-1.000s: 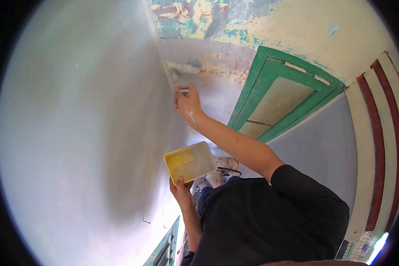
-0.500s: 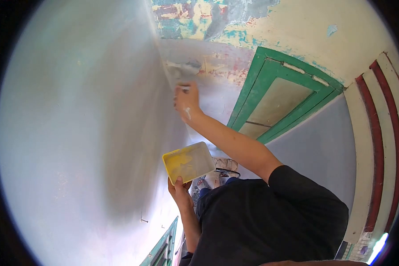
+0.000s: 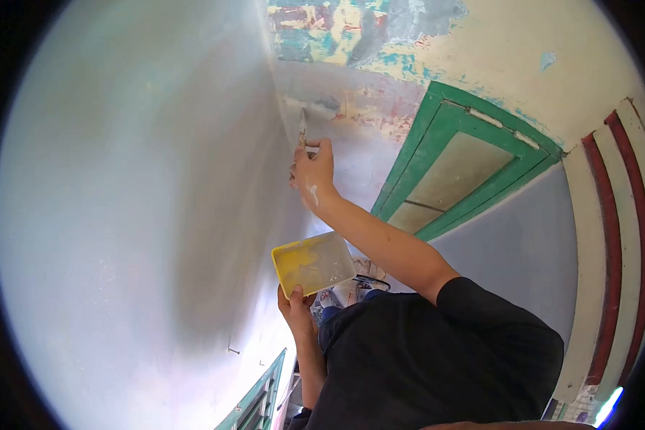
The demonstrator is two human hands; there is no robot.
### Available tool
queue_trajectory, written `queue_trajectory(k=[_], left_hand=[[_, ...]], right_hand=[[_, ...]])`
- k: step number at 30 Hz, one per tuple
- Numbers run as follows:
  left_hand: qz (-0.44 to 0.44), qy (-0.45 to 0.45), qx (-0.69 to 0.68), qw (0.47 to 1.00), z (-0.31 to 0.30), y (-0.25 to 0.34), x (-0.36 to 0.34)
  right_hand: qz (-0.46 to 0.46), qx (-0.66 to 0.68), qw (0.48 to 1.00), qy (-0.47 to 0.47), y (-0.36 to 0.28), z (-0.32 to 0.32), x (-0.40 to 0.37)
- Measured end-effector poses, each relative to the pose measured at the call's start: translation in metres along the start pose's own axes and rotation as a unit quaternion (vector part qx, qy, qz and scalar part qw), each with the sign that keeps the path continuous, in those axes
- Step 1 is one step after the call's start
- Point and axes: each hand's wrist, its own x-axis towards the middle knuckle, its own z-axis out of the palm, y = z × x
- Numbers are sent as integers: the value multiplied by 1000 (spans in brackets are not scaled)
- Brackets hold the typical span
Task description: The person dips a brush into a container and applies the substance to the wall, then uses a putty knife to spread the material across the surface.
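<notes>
My right hand [image 3: 314, 172], with a white smear on its back, is closed round the handle of a narrow putty knife [image 3: 302, 132]. The blade points up to a wet whitish patch [image 3: 312, 107] on the wall close to the corner. Whether the blade touches the wall cannot be made out. My left hand [image 3: 297, 308] grips the lower edge of a shallow rectangular tray [image 3: 314, 265], thumb on the rim. Yellow shows on the tray's left side, and greyish paste is smeared inside it.
A green-framed panel [image 3: 466, 161] is set in the wall to the right. Peeling, multicoloured paint [image 3: 358, 32] covers the wall above. A nail [image 3: 233, 350] sticks out of the left wall, above a green louvred frame [image 3: 254, 398]. Dark red strips [image 3: 609, 236] run down the far right.
The knife, hidden or blurred before, now shows clearly in my right hand, pointing up at the patch. The whole view has shifted slightly, with the wall and tray a little further right.
</notes>
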Motion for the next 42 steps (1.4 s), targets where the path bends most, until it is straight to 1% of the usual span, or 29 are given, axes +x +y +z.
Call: queue_trajectory(k=[1,3,4,6,7,9,10,12,13,15,16,18,19,21,22,24,25,27,28,30,31,33,34,36,37,39,40,42], left_hand=[[0,4,0,1000,-1,-2,0],[-1,0,-47,999,-2,-6,0],[0,-1,-44,999,-1,-6,-1],[-3,-4,-43,999,1,-5,-2],[0,-2,-44,999,1,-3,-3],[1,-18,-42,999,1,0,-5],[1,-14,-44,999,4,2,-6],[-2,-15,-35,999,4,0,-5],[-2,-23,-28,999,4,0,-4],[-8,-20,-25,999,7,0,-4],[-10,-25,-24,999,7,0,-4],[-10,-27,-26,999,6,3,-1],[-5,-26,-32,999,7,4,0],[-10,-23,-33,999,2,2,-4],[-7,-25,-30,999,0,2,-3],[0,-32,-29,999,-1,4,1],[-4,-27,-28,999,-2,5,1],[-8,-19,-29,999,-5,5,0],[-7,-19,-35,999,-6,5,0],[-8,-19,-42,999,-5,2,1],[-12,-23,-35,999,-4,0,2],[-18,-35,-21,999,-3,1,4],[-17,-40,-22,999,-1,1,4],[-16,-47,-25,998,0,0,4],[-16,-46,-20,999,-1,0,4],[-14,-44,-18,999,0,1,8],[-13,-41,-27,999,1,1,8],[-17,-40,-28,999,0,0,5]], right_hand=[[4,-1,1000,-2,4,3,1],[11,0,996,-85,11,12,8],[11,3,996,-84,20,12,22],[-62,-37,997,2,36,13,43],[-62,-36,997,-2,28,12,33],[-18,-17,1000,15,13,2,10],[-14,-19,1000,11,12,8,8],[-40,-6,997,-65,14,13,7],[-37,-3,997,-62,16,15,14],[-74,-39,996,3,11,23,26],[-75,-38,996,1,9,19,22],[-44,12,998,34,5,8,6],[-45,11,998,30,4,13,3],[-23,13,997,-66,9,15,-5],[-20,15,998,-61,12,18,0],[-50,-38,995,-79,9,29,19],[-51,-39,995,-79,10,25,20],[-80,-26,996,22,8,13,18],[-80,-28,996,20,5,12,11],[-49,-51,997,-9,0,9,-5],[-46,-51,998,-4,-1,11,-5],[-43,-23,993,-110,-6,21,6],[-45,-21,993,-106,-8,19,15],[-53,-10,997,-61,-10,17,26],[-55,-10,997,-61,-11,12,21],[-52,-42,998,-8,-16,1,6],[-51,-44,998,-8,-17,4,2],[-70,-59,991,-95,-14,13,-4]])
